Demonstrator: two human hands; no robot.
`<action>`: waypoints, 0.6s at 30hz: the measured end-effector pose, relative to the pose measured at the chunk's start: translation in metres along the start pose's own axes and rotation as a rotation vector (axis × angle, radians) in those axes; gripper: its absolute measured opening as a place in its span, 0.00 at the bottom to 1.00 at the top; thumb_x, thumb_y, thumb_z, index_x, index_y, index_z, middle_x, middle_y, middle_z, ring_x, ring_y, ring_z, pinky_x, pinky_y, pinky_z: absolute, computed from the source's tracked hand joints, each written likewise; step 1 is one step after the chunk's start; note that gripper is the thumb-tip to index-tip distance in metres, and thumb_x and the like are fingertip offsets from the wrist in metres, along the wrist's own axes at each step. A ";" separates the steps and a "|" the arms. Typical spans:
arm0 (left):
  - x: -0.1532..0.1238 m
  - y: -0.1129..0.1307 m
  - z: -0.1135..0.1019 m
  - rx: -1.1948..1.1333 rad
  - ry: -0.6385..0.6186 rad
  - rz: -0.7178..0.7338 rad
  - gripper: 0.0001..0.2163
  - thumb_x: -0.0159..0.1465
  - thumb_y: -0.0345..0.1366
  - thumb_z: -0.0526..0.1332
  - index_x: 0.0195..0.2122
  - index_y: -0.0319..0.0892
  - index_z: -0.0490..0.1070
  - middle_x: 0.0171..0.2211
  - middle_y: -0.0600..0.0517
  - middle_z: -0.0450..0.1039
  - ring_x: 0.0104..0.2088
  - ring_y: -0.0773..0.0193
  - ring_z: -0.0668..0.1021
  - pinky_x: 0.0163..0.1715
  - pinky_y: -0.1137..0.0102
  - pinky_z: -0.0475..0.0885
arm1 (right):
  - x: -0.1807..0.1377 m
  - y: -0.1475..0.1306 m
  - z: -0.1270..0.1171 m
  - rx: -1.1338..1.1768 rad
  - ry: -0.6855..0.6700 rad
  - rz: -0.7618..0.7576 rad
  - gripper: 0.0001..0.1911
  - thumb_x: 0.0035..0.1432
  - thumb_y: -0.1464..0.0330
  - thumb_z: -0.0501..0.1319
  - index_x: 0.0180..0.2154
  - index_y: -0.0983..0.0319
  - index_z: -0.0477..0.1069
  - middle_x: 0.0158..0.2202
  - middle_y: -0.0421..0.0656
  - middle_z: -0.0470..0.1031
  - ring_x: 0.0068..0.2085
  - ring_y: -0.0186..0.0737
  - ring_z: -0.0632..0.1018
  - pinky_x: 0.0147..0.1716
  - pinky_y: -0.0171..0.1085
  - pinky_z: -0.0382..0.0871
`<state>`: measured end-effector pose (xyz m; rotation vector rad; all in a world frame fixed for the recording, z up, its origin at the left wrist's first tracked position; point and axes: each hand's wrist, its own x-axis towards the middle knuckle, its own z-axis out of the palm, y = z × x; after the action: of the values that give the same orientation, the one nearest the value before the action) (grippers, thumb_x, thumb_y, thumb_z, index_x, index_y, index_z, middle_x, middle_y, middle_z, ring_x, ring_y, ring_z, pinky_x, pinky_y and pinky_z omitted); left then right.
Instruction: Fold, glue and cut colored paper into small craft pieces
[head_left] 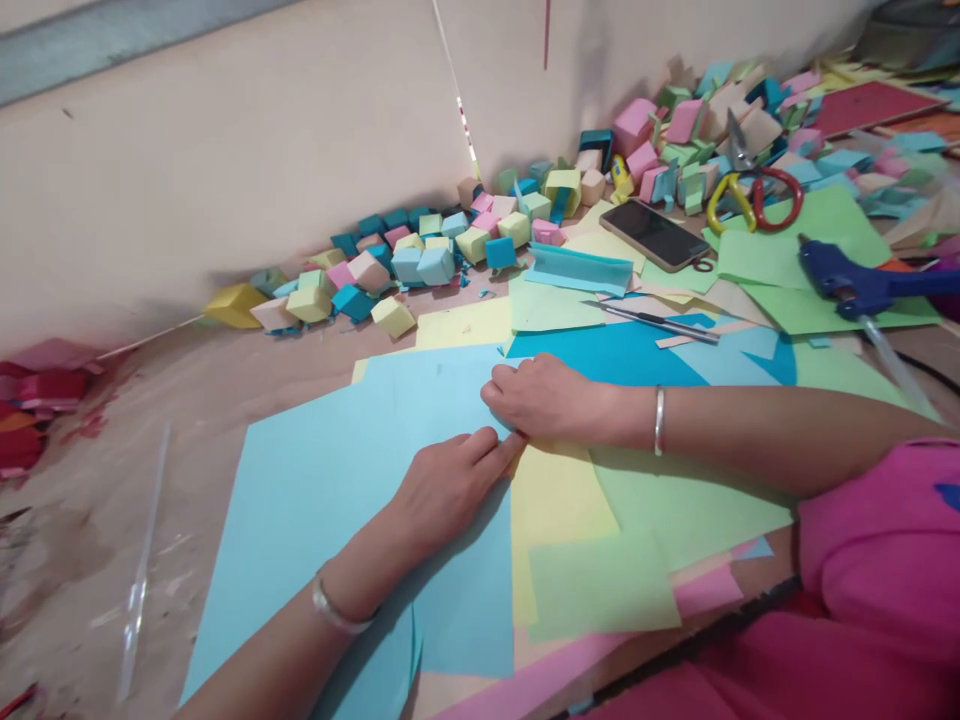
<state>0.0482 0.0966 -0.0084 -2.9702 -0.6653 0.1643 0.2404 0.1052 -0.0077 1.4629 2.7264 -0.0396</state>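
Note:
A large light blue paper sheet lies on the floor in front of me. My left hand rests flat on it, fingers stretched toward its right edge. My right hand presses down on the same edge just beyond, fingers curled over the paper's border. The two hands touch at the fingertips. Under the blue sheet lie yellow and green sheets, and a darker blue sheet lies behind my right hand.
Several small coloured paper cubes are heaped along the wall. A phone, scissors, a blue glue gun, a pen and a clear glue stick lie around. Red paper pieces sit at the left.

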 end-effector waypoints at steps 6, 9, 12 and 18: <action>-0.007 -0.001 0.012 0.017 0.044 -0.003 0.18 0.73 0.40 0.45 0.61 0.48 0.61 0.28 0.53 0.67 0.26 0.65 0.71 0.17 0.71 0.55 | -0.002 0.005 -0.006 0.040 -0.056 0.100 0.10 0.62 0.77 0.50 0.43 0.65 0.65 0.35 0.50 0.72 0.31 0.41 0.74 0.25 0.35 0.55; -0.007 -0.001 0.012 -0.010 0.040 -0.015 0.18 0.73 0.41 0.46 0.61 0.48 0.61 0.29 0.53 0.68 0.26 0.65 0.70 0.17 0.70 0.54 | -0.004 0.004 -0.007 0.028 -0.071 0.158 0.11 0.61 0.78 0.49 0.42 0.65 0.66 0.34 0.51 0.73 0.30 0.43 0.75 0.24 0.36 0.55; -0.004 -0.001 0.011 -0.040 0.026 -0.034 0.18 0.73 0.41 0.46 0.61 0.49 0.61 0.30 0.53 0.68 0.26 0.65 0.70 0.17 0.70 0.52 | -0.005 0.003 -0.007 0.011 -0.082 0.222 0.13 0.60 0.80 0.48 0.42 0.67 0.67 0.35 0.53 0.73 0.32 0.44 0.76 0.25 0.36 0.57; -0.007 -0.001 0.013 -0.083 0.000 -0.044 0.17 0.72 0.39 0.47 0.61 0.50 0.61 0.32 0.52 0.70 0.27 0.65 0.72 0.18 0.70 0.53 | -0.005 0.007 -0.014 -0.059 -0.105 0.434 0.15 0.62 0.80 0.45 0.45 0.68 0.66 0.38 0.57 0.73 0.37 0.48 0.78 0.27 0.37 0.61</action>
<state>0.0397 0.0952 -0.0203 -3.0309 -0.7551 0.1370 0.2481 0.1056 0.0066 1.9342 2.2546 -0.0190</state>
